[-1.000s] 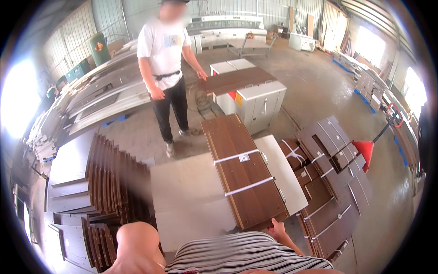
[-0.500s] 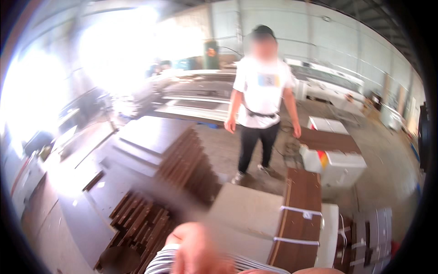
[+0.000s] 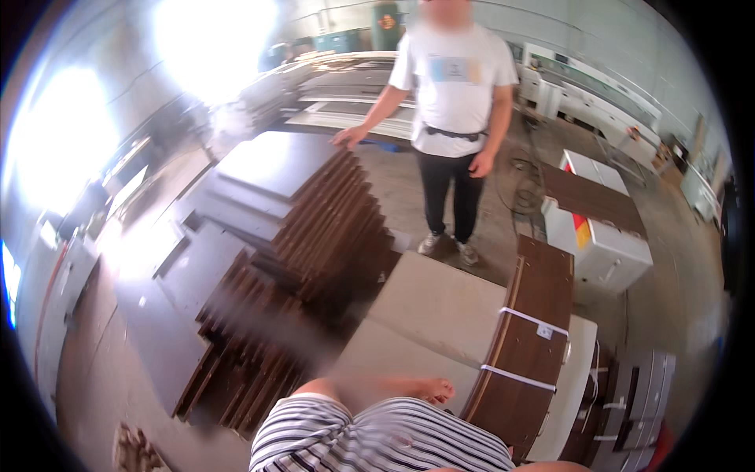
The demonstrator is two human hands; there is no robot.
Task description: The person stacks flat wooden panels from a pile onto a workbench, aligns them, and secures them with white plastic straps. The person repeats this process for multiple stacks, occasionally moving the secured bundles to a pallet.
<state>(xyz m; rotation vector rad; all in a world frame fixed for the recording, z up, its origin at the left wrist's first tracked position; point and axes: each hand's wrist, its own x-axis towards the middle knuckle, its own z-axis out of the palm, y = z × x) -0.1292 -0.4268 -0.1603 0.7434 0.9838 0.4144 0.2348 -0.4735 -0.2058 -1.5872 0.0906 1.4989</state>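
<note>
My left hand (image 3: 435,389) reaches across in front of my striped shirt (image 3: 377,433), its fingers curled in. Whether anything is inside them I cannot make out. Beneath and beyond it lie pale flat boards (image 3: 432,307). Just right of the hand is a bundle of dark brown panels (image 3: 539,315), bound with white straps. Only a sliver of my right arm (image 3: 543,467) shows at the lower edge; the right hand is out of the picture. Across from me a person in a white T-shirt (image 3: 452,94) rests one hand (image 3: 350,137) on a tall stack of brown-edged panels (image 3: 330,212).
Lower piles of dark panels (image 3: 252,370) stand at my left. White cabinets (image 3: 609,252) with a brown board (image 3: 594,197) on top are at the right. Strapped grey panels (image 3: 641,401) lie near right. Cables (image 3: 523,185) trail over the floor behind the person.
My left hand has moved from close below my view out to the right, beside the strapped bundle. The other person has put a hand on the stack. My view has tilted down.
</note>
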